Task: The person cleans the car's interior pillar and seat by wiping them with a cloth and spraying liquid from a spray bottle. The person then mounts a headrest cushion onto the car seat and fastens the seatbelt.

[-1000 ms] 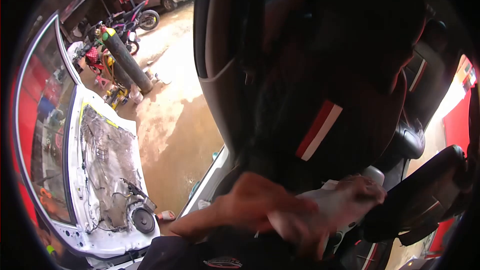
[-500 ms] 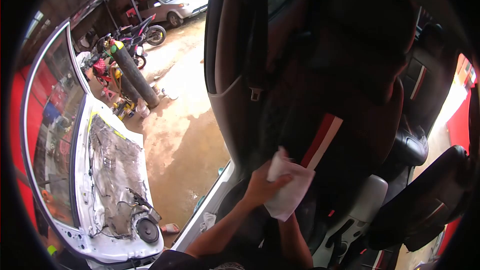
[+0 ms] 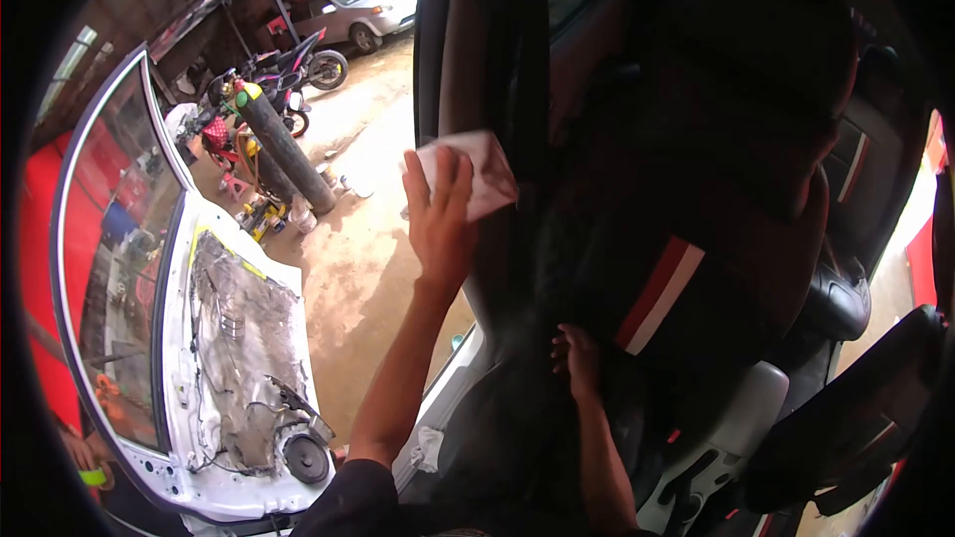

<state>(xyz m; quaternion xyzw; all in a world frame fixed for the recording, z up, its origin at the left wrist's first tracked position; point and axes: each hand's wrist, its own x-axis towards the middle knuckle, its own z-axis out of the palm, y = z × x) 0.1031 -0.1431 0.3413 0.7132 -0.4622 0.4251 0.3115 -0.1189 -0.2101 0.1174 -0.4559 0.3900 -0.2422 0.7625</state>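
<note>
My left hand (image 3: 440, 224) is raised at the car's door pillar (image 3: 464, 70), pressing a folded pale cloth (image 3: 479, 174) against its trim with the fingers spread over it. Lower and to the right, my right hand (image 3: 577, 358) is empty, its fingers apart, in front of the dark seat (image 3: 736, 189). That seat bears a red and white stripe (image 3: 661, 295), just right of my right hand.
An open white door (image 3: 249, 338) with its inner panel off and a speaker (image 3: 305, 458) stands at left. Beyond are gas cylinders (image 3: 284, 149), motorcycles and a silver car (image 3: 363, 5). Another person's hand (image 3: 82, 452) shows at lower left. A grey centre console (image 3: 731, 428) lies at lower right.
Both hands were together at the cloth in front of the seat. My left hand has carried the cloth up and left to the pillar, and my right hand has let go.
</note>
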